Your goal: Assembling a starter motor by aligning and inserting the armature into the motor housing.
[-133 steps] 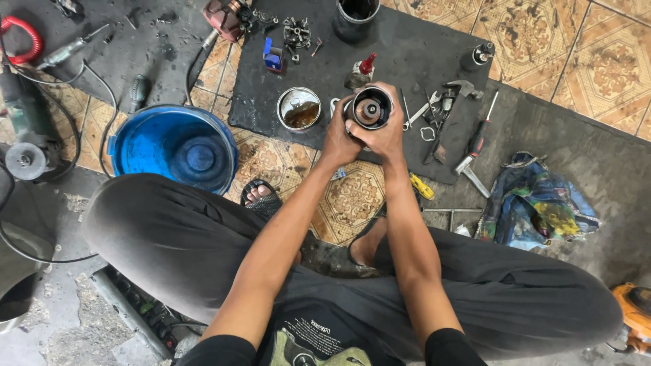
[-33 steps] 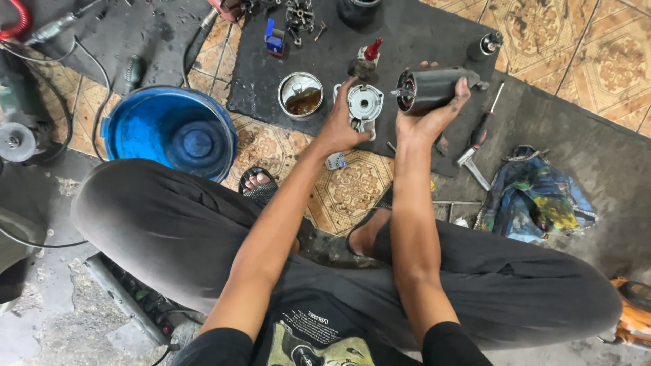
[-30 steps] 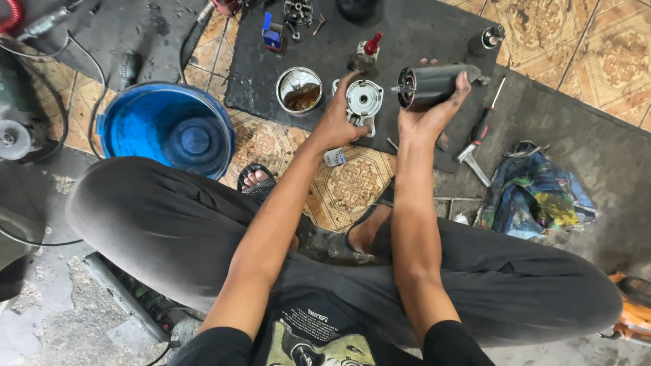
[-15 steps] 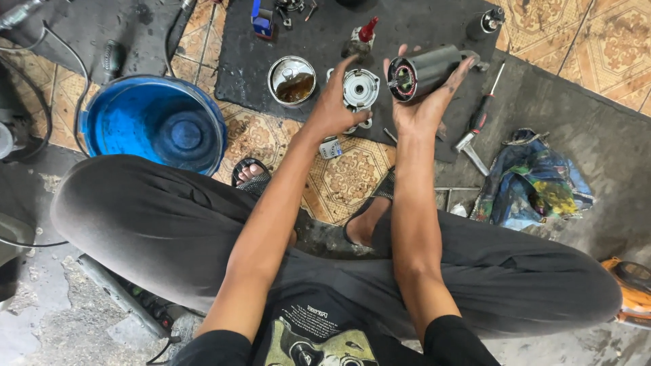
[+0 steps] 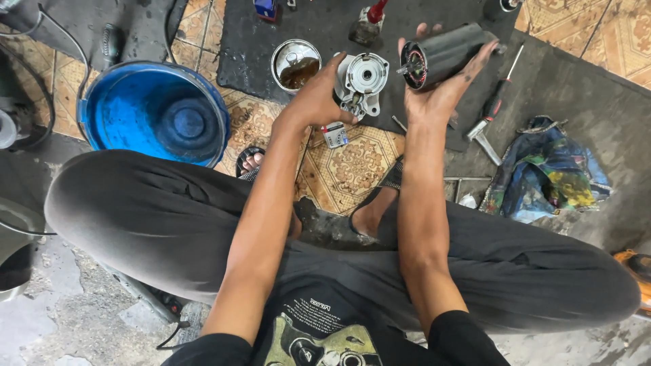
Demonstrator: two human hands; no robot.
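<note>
Dark steel motor body [image 5: 447, 53] lies across the right hand [image 5: 434, 102], long axis running up-right, open end facing lower-left. Beside it, the left hand [image 5: 319, 102] grips a silver end cap [image 5: 363, 81], face up. Just below lies a small white-and-red box [image 5: 335, 134]; left, a blue bucket [image 5: 152, 112].

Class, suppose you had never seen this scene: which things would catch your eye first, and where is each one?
First, the two raised hands at top centre: the left hand holds a silver metal end housing, and the right hand cradles a dark cylindrical motor body, its open end facing the camera. Next, the bright blue bucket on the floor at the left, beside the person's knee.
</note>
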